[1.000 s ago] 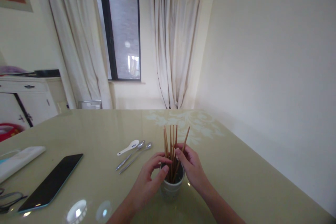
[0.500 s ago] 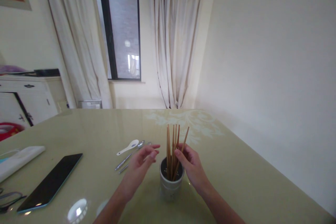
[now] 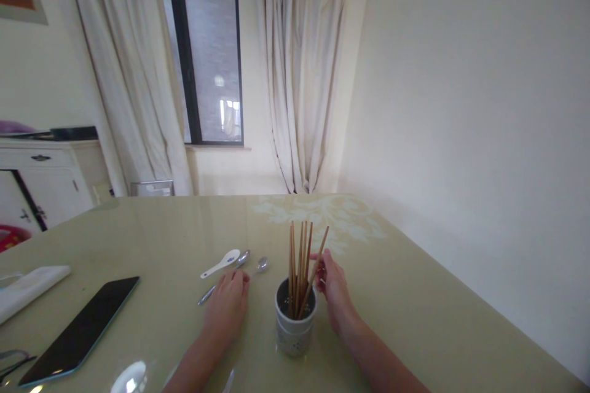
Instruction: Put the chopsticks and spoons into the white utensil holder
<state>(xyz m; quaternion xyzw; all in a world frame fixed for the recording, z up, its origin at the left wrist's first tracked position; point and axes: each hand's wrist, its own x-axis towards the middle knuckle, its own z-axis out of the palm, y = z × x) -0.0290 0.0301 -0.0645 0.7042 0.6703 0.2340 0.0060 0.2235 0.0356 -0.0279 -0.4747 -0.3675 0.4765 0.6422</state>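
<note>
A grey cup holds several wooden chopsticks, upright except one leaning right. My right hand is beside the cup's right side, fingers loosely bent and apart near the leaning chopstick; whether they touch it is unclear. To the left, my left hand rests palm down with its fingers curled over the handle of a small metal spoon. Its fingertips are mostly hidden. Another metal spoon lies partly under the hand, next to a white ceramic spoon.
A black-screened tablet or phone lies on the glossy table at the left, beside a white box-like object. Dark-framed glasses show at the left edge. A plain wall borders the table's right side.
My left hand has moved down from beside the chopsticks onto the spoons, its fingers curling. My right hand has loosened from the leaning chopstick and drawn slightly away. The view has shifted slightly.
</note>
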